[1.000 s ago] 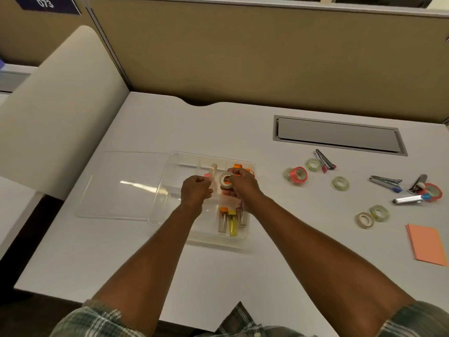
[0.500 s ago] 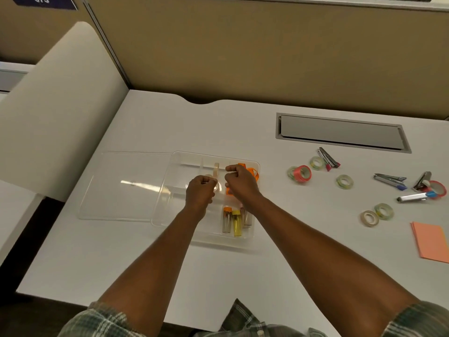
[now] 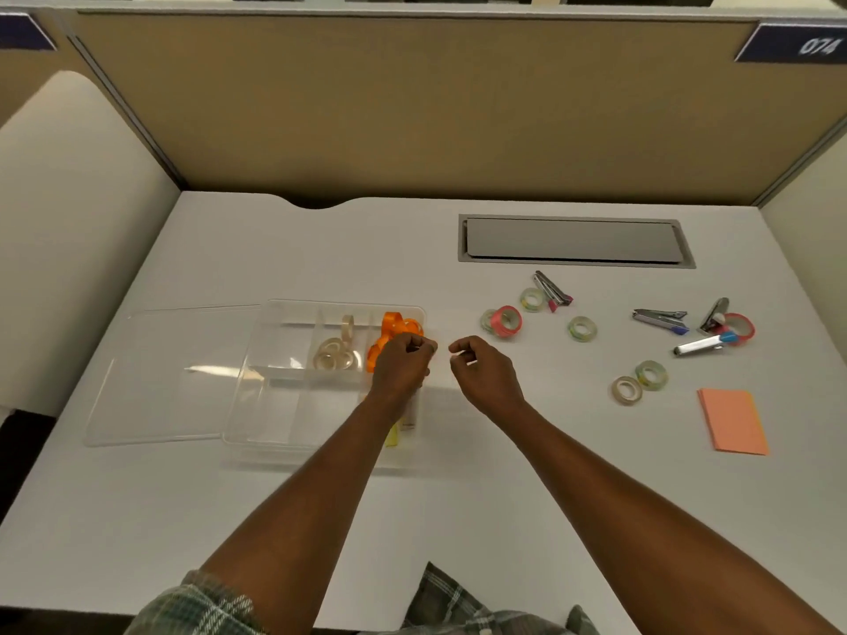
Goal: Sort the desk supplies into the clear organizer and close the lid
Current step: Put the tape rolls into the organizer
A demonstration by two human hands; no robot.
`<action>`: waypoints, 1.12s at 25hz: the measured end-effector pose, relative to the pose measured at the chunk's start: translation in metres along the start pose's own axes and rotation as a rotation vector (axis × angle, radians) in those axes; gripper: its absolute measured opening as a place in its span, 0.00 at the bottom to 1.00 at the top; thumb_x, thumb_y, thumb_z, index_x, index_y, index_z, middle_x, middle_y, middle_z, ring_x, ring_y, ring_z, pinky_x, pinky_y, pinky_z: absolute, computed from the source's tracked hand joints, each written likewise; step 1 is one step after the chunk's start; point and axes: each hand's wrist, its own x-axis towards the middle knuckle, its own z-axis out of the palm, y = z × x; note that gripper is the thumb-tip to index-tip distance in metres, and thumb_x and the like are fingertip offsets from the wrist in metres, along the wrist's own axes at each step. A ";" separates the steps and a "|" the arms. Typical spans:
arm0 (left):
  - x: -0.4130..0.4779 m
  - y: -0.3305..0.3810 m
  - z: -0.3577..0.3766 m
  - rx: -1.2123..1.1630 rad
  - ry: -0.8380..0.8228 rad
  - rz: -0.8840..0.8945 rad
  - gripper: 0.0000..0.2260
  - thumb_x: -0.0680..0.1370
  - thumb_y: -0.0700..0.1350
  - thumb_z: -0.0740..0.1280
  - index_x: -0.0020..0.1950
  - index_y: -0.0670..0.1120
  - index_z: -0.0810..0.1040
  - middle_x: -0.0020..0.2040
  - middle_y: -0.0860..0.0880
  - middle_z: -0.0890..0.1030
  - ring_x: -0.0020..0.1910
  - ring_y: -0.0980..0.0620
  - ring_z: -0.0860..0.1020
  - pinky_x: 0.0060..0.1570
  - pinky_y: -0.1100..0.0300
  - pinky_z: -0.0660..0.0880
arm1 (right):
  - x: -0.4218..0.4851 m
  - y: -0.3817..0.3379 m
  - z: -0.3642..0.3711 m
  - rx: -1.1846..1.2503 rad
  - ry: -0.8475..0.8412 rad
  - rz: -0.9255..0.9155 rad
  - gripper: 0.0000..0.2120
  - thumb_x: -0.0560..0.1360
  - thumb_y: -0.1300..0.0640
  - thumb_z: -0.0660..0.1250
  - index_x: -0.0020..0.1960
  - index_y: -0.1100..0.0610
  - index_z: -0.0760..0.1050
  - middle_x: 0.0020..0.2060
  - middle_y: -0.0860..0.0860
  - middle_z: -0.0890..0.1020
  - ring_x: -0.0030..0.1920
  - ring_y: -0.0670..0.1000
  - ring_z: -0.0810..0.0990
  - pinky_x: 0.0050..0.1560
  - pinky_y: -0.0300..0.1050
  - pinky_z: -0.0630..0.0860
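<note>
**Fingers curled on both hands at the organizer's right edge**

Fingers of the left hand (image 3: 403, 364) are curled into the palm, thumb against the forefinger, above the right rear compartment of the clear plastic organizer (image 3: 293, 444). Whether they pinch anything cannot be told. The right hand (image 3: 486, 375) hovers over the white tabletop (image 3: 275, 520) just beside the organizer's right wall. Its fingers are likewise curled, and it is not clear whether they hold anything. The two hands are near each other but apart.

The organizer sits left of centre on the tabletop, open, with its flat clear plastic lid (image 3: 169, 378) lying against its left side. Pale beige tape rolls (image 3: 332, 358) lie in the middle rear compartment, one of them standing on edge. Bright orange tape rolls (image 3: 395, 324) fill the right rear compartment, partly behind the left hand. A yellow marker (image 3: 393, 436) shows in the front right compartment, mostly hidden by the left forearm.

Loose supplies lie on the tabletop to the right of the hands. Nearest is a pink tape roll (image 3: 505, 321). Farther off are green-patterned tape rolls (image 3: 582, 328), a tan tape roll (image 3: 626, 390) and a pink-tipped metal stapler (image 3: 552, 291). There is also a blue-tipped metal stapler (image 3: 660, 319) and a red tape roll (image 3: 740, 327). An orange sticky-note pad (image 3: 732, 421) lies at the far right. A grey recessed hatch (image 3: 577, 242) is set into the tabletop behind them.
</note>
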 end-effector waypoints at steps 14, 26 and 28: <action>-0.043 -0.004 0.160 0.198 -0.295 -0.081 0.08 0.75 0.53 0.69 0.46 0.49 0.79 0.47 0.49 0.83 0.47 0.47 0.82 0.42 0.55 0.76 | -0.013 0.196 -0.140 -0.816 0.019 0.126 0.22 0.79 0.63 0.56 0.72 0.54 0.66 0.75 0.59 0.61 0.60 0.62 0.73 0.52 0.53 0.77; -0.057 0.018 0.223 -0.232 -0.306 -0.441 0.21 0.79 0.63 0.61 0.59 0.46 0.75 0.51 0.41 0.82 0.46 0.43 0.83 0.46 0.48 0.80 | -0.016 0.169 -0.160 0.125 -0.167 0.097 0.20 0.71 0.44 0.73 0.59 0.46 0.71 0.46 0.46 0.81 0.41 0.45 0.81 0.42 0.44 0.79; -0.057 0.021 0.228 -0.297 -0.326 -0.436 0.19 0.80 0.59 0.62 0.58 0.45 0.79 0.49 0.43 0.84 0.46 0.44 0.83 0.46 0.48 0.80 | -0.019 0.159 -0.166 0.107 -0.259 -0.015 0.18 0.73 0.44 0.71 0.60 0.46 0.73 0.50 0.43 0.82 0.40 0.44 0.81 0.42 0.42 0.80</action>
